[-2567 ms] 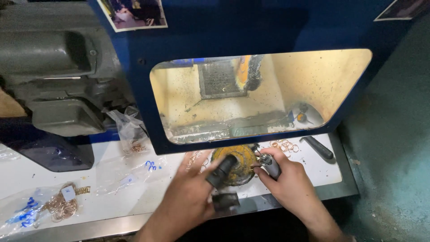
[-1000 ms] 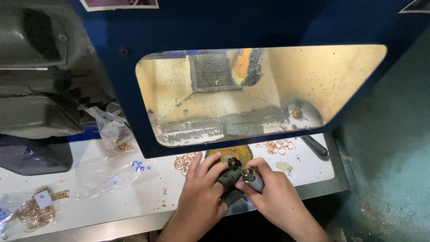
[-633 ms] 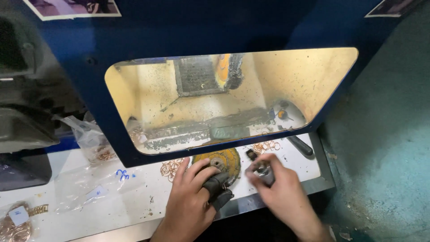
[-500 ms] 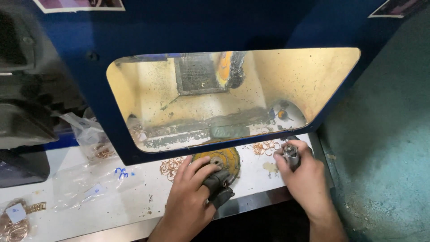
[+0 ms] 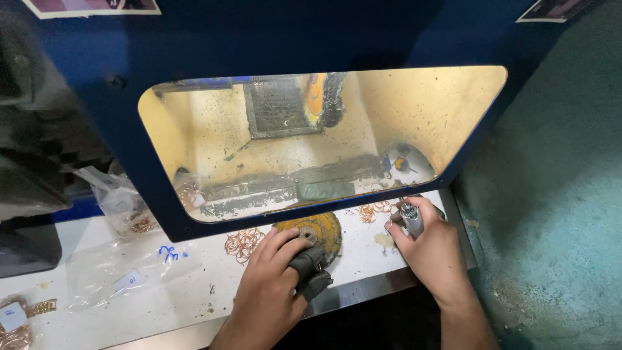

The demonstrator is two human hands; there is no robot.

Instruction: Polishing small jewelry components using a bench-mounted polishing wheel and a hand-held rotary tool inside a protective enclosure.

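Your left hand (image 5: 269, 295) lies on the white bench (image 5: 162, 298), fingers wrapped in dark guards touching the yellow buffing wheel (image 5: 311, 231); your right hand (image 5: 431, 249) is clamped on a small grey metal tool (image 5: 411, 219) near copper rings (image 5: 374, 210).

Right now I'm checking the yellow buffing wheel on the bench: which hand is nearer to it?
Left. The left hand rests against the yellow buffing wheel; the right hand is off to its right.

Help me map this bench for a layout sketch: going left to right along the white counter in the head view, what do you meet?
Chain pile → clear bag → copper rings → left hand → yellow buffing wheel → more rings → right hand, holding a grey metal tool.
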